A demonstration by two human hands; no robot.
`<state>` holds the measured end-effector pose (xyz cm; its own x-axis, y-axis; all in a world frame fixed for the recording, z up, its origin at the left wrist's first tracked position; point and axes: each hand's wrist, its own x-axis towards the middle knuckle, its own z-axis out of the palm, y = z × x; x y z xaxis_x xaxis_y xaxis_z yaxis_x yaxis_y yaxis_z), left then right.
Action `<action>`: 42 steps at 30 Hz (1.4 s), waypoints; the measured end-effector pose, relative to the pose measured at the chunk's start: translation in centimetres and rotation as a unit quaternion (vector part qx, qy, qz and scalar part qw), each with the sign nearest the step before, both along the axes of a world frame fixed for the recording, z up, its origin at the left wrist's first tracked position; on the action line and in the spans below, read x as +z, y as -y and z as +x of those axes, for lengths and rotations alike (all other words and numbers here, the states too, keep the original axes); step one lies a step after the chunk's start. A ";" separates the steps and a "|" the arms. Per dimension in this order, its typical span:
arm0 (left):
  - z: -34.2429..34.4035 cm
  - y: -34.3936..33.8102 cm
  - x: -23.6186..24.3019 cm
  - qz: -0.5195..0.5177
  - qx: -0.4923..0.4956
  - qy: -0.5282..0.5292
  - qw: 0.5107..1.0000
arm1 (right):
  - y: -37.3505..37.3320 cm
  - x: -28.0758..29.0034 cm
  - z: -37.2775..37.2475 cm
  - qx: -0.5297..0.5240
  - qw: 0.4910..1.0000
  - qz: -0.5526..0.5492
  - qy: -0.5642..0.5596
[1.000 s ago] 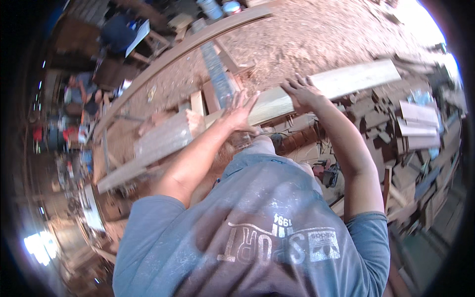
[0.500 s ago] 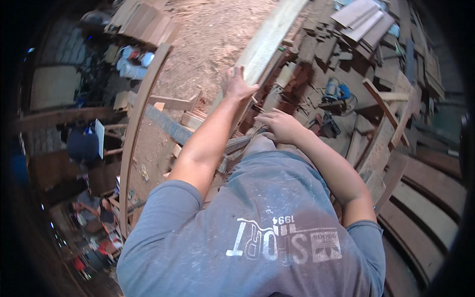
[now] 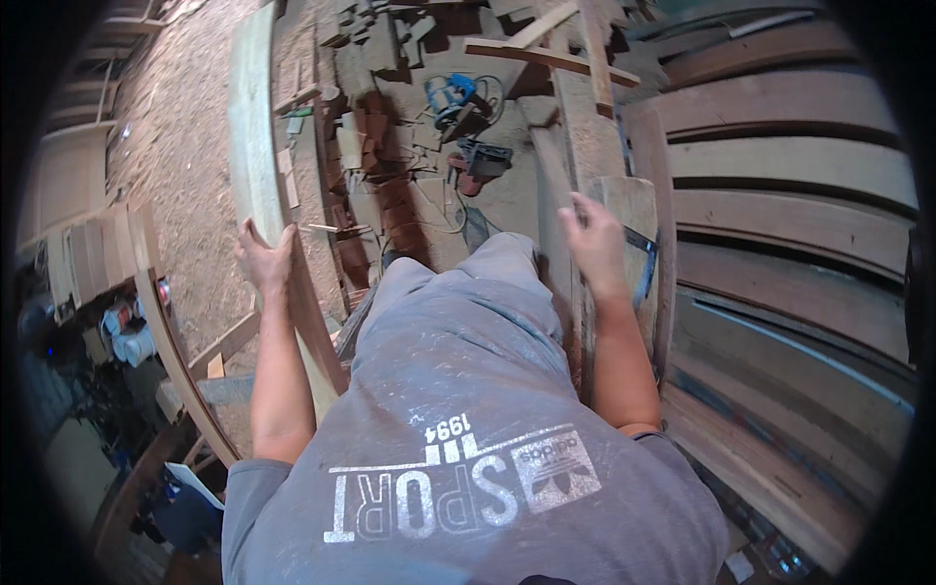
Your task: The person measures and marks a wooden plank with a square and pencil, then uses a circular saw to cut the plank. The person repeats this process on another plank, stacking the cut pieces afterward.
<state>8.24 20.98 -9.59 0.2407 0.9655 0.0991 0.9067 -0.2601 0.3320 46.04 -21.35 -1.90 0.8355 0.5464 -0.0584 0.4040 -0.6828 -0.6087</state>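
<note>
Head view: pale board point(image 3: 255, 146) was at left; how much work was done or left on it couldn't be told. Long axis ran near to far, far end angled slightly left. Wood slab point(image 3: 635, 200) sat right. Left hand point(image 3: 265, 261) grasped the board's width; right hand point(image 3: 598, 249) near slab, grip too blurred to tell.

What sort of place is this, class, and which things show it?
Probably a woodworking shop: there is a long plank under the left hand, scattered wood scraps, and a blue power tool near them.
</note>
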 end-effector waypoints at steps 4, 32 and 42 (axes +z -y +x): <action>-0.1 -0.5 -1.0 -0.033 -0.008 -0.006 0.999 | 8.2 3.1 3.2 -0.247 0.938 -0.229 0.080; -1.2 1.1 -0.4 -0.014 -0.028 -0.004 0.999 | 15.9 -1.5 -2.2 -0.117 0.964 -0.239 -0.005; -3.9 2.5 1.1 0.016 -0.035 0.063 0.997 | 14.7 -2.1 -0.7 -0.113 0.964 -0.217 -0.102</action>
